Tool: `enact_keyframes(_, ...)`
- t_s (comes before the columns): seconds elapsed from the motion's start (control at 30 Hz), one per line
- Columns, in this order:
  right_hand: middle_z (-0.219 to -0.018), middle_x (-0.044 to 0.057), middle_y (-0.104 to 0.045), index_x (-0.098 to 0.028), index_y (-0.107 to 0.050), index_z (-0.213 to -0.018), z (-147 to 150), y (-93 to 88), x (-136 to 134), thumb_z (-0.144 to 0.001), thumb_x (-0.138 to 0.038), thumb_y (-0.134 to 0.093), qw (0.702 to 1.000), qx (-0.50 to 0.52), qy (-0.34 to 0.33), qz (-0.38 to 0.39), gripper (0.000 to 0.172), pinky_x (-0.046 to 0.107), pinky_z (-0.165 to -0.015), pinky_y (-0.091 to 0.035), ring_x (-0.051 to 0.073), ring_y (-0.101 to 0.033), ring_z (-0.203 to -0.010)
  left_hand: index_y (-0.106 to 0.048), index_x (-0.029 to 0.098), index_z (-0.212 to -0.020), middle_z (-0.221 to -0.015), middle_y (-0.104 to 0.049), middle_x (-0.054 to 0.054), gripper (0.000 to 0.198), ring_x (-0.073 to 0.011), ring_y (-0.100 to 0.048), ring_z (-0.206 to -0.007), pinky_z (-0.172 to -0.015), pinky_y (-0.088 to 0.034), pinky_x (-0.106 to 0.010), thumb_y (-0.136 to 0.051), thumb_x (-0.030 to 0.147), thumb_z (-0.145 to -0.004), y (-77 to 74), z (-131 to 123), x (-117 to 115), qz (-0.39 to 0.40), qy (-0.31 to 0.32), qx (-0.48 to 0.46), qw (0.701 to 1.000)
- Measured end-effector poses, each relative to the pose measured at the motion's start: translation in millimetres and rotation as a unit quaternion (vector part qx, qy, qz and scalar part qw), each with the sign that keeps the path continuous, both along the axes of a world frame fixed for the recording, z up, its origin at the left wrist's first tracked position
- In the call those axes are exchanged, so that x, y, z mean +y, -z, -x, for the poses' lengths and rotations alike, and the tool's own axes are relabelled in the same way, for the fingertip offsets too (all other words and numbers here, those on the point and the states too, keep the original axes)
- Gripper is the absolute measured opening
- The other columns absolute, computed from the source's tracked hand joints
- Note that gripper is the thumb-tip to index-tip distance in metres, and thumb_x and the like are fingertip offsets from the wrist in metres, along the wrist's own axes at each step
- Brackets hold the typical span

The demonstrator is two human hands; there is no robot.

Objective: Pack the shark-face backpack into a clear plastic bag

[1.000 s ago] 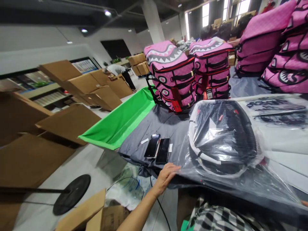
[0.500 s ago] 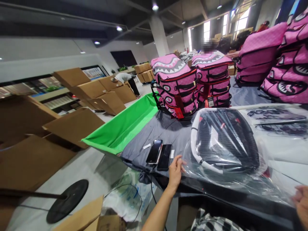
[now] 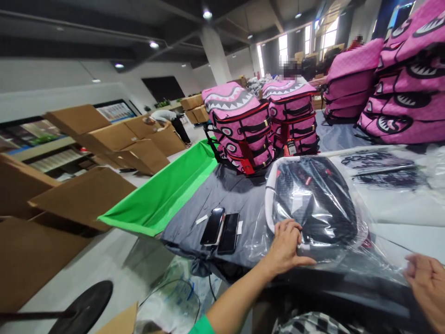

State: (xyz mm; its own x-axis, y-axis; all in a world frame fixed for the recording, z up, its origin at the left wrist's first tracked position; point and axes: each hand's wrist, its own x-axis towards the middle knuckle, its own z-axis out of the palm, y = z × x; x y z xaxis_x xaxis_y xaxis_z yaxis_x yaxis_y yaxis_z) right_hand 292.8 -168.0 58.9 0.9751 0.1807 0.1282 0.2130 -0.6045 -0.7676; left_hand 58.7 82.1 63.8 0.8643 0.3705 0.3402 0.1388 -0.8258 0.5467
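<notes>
Grey-draped table [image 3: 222, 195] holds wrapped backpack [image 3: 313, 199] under open left hand [image 3: 285, 248]; right hand's [image 3: 427, 283] grip unclear.

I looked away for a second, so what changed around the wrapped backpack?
The left hand moved from the near table edge onto the clear plastic over the black-and-white backpack. The right hand came further into view at the plastic's right side. The two phones and pink shark-face backpacks stayed put.
</notes>
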Motion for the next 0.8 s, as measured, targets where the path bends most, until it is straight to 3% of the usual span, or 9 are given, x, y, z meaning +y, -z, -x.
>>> enact_keyframes(0.1,-0.066,0.005,-0.060,-0.033,-0.052,-0.077,5,-11.1,6,-0.074,-0.058,-0.039,1.000,0.011,0.000,-0.015,0.028,0.046,-0.073,-0.050,0.031,-0.062,-0.067,-0.058,0.020,-0.082,-0.119,-0.067,-0.007,0.050,-0.0282,-0.051,-0.127,-0.107,-0.037,-0.044,-0.088,0.057,-0.067,0.6,8,3,0.007,0.010,0.001,1.000)
enact_keyframes(0.3,-0.068,0.005,-0.060,-0.032,-0.054,-0.081,4,-6.6,0,-0.076,-0.060,-0.043,0.999,0.004,-0.010,-0.053,0.030,0.047,-0.074,-0.048,0.033,-0.063,-0.070,-0.070,0.023,-0.088,-0.107,-0.075,-0.002,0.014,-0.0212,-0.059,-0.118,-0.106,-0.033,-0.043,-0.073,0.035,-0.092,2.4,14,1,-0.061,-0.004,-0.059,0.996)
enact_keyframes(0.4,-0.067,0.007,-0.061,-0.033,-0.054,-0.081,5,-12.5,-3,-0.069,-0.062,-0.043,0.999,0.026,0.011,-0.046,0.034,0.048,-0.074,-0.048,0.035,-0.063,-0.071,-0.071,0.022,-0.084,-0.099,-0.076,-0.001,0.017,-0.0197,-0.061,-0.112,-0.105,-0.033,-0.043,-0.066,0.032,-0.097,0.6,6,6,-0.073,0.005,-0.042,0.996)
enact_keyframes(0.57,-0.072,0.007,-0.065,-0.031,-0.059,-0.082,2,-20.4,4,-0.050,-0.064,-0.044,0.999,0.046,-0.009,-0.008,0.048,0.047,-0.070,-0.046,0.034,-0.062,-0.070,-0.071,0.019,-0.081,-0.099,-0.073,-0.002,0.024,-0.0157,-0.062,-0.098,-0.093,-0.038,-0.037,-0.060,0.027,-0.099,-2.1,-8,15,0.056,0.015,0.030,0.998)
enact_keyframes(0.7,-0.067,0.007,-0.064,-0.028,-0.059,-0.085,-4,-13.9,7,-0.053,-0.072,-0.055,0.992,0.106,0.004,-0.062,0.055,0.046,-0.069,-0.051,0.034,-0.065,-0.067,-0.071,0.019,-0.074,-0.097,-0.072,-0.004,0.030,-0.0173,-0.060,-0.094,-0.087,-0.039,-0.036,-0.057,0.030,-0.099,-3.6,-11,20,0.085,0.027,0.062,0.994)
enact_keyframes(0.8,-0.071,0.011,-0.068,-0.028,-0.061,-0.082,-22,-8.1,-22,-0.061,-0.074,-0.052,0.995,0.091,-0.008,-0.028,0.051,0.048,-0.071,-0.054,0.037,-0.069,-0.072,-0.070,0.019,-0.072,-0.094,-0.071,-0.005,0.033,-0.0181,-0.059,-0.091,-0.084,-0.039,-0.035,-0.055,0.032,-0.098,-5.8,-11,23,0.094,0.037,0.074,0.992)
